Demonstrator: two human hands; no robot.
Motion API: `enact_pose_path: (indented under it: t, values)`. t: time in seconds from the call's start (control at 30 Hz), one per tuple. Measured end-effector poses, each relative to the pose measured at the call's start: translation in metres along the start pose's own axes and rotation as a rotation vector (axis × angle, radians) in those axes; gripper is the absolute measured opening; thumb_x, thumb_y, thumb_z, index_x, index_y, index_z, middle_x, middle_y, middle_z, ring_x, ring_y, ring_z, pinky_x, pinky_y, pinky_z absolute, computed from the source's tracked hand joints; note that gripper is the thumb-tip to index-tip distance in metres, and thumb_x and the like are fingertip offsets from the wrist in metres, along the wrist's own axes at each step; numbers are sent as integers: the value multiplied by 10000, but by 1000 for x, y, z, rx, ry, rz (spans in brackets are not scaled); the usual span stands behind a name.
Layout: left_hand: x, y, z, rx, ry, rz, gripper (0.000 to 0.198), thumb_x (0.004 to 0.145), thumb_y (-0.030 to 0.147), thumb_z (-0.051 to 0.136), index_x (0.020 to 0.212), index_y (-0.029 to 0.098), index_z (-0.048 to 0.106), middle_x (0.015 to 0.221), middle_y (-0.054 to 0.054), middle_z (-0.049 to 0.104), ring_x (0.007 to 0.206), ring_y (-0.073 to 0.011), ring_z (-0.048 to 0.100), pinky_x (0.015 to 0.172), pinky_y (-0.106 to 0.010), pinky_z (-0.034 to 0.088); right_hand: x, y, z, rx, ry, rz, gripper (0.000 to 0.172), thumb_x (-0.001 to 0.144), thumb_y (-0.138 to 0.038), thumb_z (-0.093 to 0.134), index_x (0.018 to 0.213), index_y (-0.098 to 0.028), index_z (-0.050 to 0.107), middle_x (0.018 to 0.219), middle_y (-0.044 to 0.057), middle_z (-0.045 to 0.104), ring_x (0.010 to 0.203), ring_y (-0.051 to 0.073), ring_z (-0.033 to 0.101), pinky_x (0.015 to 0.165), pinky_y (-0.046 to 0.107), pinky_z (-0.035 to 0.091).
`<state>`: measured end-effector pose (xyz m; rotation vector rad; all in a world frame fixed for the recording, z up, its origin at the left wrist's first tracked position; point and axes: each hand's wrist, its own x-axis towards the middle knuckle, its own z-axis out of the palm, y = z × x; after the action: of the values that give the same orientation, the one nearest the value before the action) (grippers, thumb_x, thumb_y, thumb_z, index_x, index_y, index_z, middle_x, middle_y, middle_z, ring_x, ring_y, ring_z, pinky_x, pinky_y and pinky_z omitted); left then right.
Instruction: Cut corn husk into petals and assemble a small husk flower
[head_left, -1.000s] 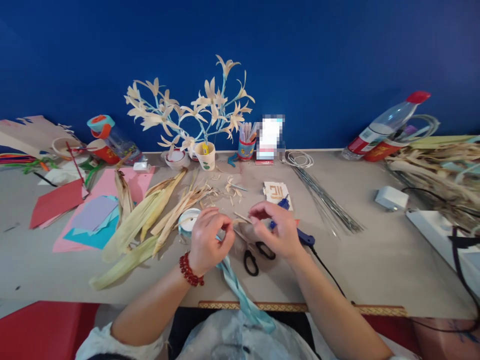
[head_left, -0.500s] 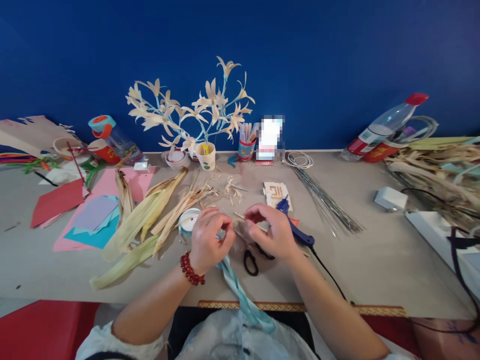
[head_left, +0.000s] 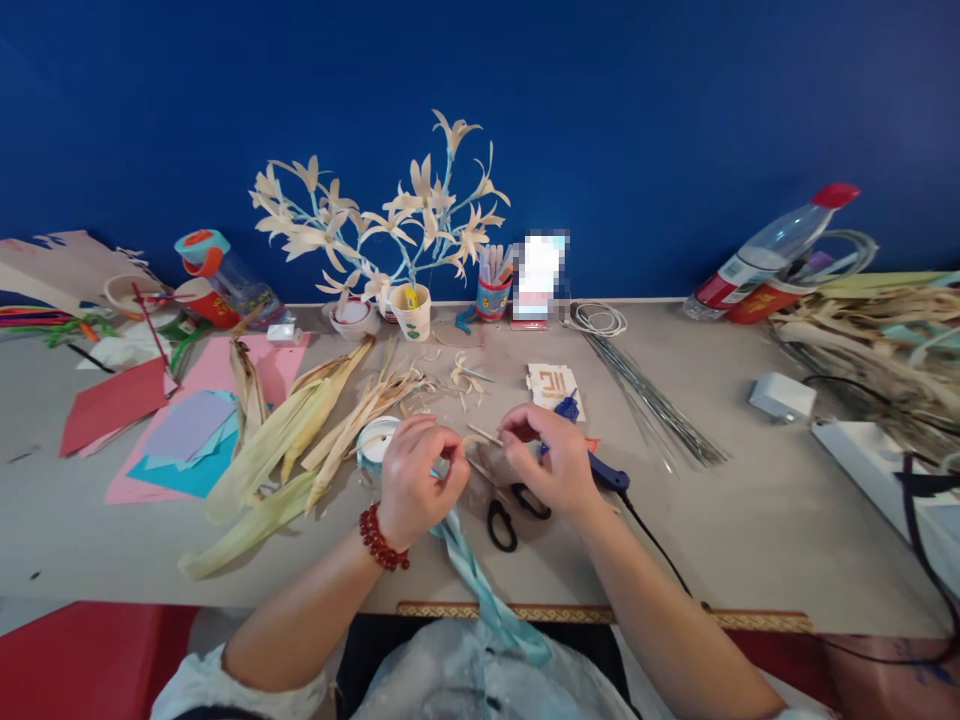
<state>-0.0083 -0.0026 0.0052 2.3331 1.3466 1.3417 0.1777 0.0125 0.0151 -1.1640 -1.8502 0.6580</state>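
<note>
My left hand (head_left: 421, 475), with a red bead bracelet (head_left: 380, 540) at the wrist, is closed in a pinch. What it holds, if anything, is hidden. A light blue ribbon (head_left: 474, 575) runs from beneath this hand down over the table edge to my lap. Thumb and fingers of my right hand (head_left: 551, 462) pinch a thin pale strip (head_left: 484, 434) whose end points left. Scissors with black handles (head_left: 502, 527) lie on the table below and between the hands. A blue glue gun (head_left: 609, 474) lies partly behind my right hand. A white ribbon spool (head_left: 377, 440) sits beside my left.
Corn husks (head_left: 289, 440) and coloured paper (head_left: 180, 435) lie on the left. Behind stands a paper cup (head_left: 413, 320) with husk flowers (head_left: 424, 200). Metal wires (head_left: 660, 405), a bottle (head_left: 765, 255) and a white power strip (head_left: 862, 470) are on the right. The glue gun's cord (head_left: 660, 550) crosses the front edge.
My right hand has shifted slightly right, away from my left, and more of the pale strip and the scissors handle shows. My left hand stays almost still.
</note>
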Motion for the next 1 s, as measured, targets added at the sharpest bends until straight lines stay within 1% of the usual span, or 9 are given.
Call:
enact_pose_path:
  t: [0.1, 0.17, 0.27, 0.47, 0.6, 0.7, 0.8, 0.9, 1.0]
  values:
    - [0, 2, 0, -8, -10, 9, 94, 786, 107, 573, 783, 196, 543, 687, -7, 594, 716, -164, 563, 933, -395, 481, -2, -7, 9, -1, -112, -9, 96, 797, -197, 573, 892, -196, 586, 769, 12, 637, 690, 157, 602, 664, 253, 472]
    - [0, 3, 1, -6, -7, 15, 95, 786, 108, 574, 779, 198, 543, 691, -8, 595, 717, -165, 563, 931, -395, 482, -4, -10, 16, -22, -125, 10, 37, 812, -211, 567, 844, -198, 581, 718, 1, 617, 662, 151, 586, 626, 242, 455]
    - [0, 4, 1, 5, -4, 20, 102, 782, 100, 566, 776, 199, 544, 684, -6, 594, 706, -165, 566, 931, -397, 482, -4, -8, 19, -31, -87, 28, 69, 819, -186, 537, 757, -200, 564, 662, -9, 595, 625, 138, 568, 583, 227, 426]
    - [0, 2, 0, 14, 27, 11, 103, 779, 100, 560, 780, 201, 546, 671, -4, 600, 708, -171, 581, 929, -397, 481, 0, 4, 1, -27, 76, 34, 79, 804, -160, 523, 742, -197, 554, 677, -6, 591, 609, 131, 563, 600, 234, 435]
    - [0, 2, 0, 12, -4, 15, 94, 782, 107, 564, 773, 199, 543, 670, -5, 590, 693, -166, 562, 924, -397, 481, -2, -4, 5, -3, -47, -22, 77, 810, -200, 546, 878, -190, 581, 778, 14, 624, 688, 150, 593, 663, 255, 454]
    - [0, 3, 1, 15, -16, 18, 97, 780, 104, 572, 770, 197, 544, 675, -6, 590, 697, -165, 554, 930, -397, 476, -4, -11, 14, -36, -94, -12, 50, 826, -216, 550, 853, -194, 585, 743, 7, 626, 671, 147, 588, 632, 247, 444]
    - [0, 3, 1, 12, -14, 17, 106, 778, 98, 569, 766, 200, 544, 671, -3, 587, 701, -166, 552, 931, -395, 472, -3, -8, 15, -66, -50, 5, 73, 820, -183, 535, 764, -198, 579, 679, -3, 617, 628, 137, 580, 594, 235, 432]
    - [0, 2, 0, -20, 9, -2, 104, 779, 100, 567, 770, 202, 554, 662, 1, 588, 703, -169, 557, 935, -394, 460, 0, 1, 6, -116, 66, 48, 57, 782, -166, 563, 738, -196, 584, 662, -4, 619, 607, 137, 581, 595, 241, 438]
    - [0, 3, -3, -123, -8, -108, 78, 797, 129, 564, 758, 196, 573, 676, -10, 602, 724, -173, 567, 885, -367, 456, 2, 6, -3, -68, 140, 91, 48, 792, -168, 558, 762, -193, 586, 690, 6, 622, 610, 139, 586, 586, 243, 449]
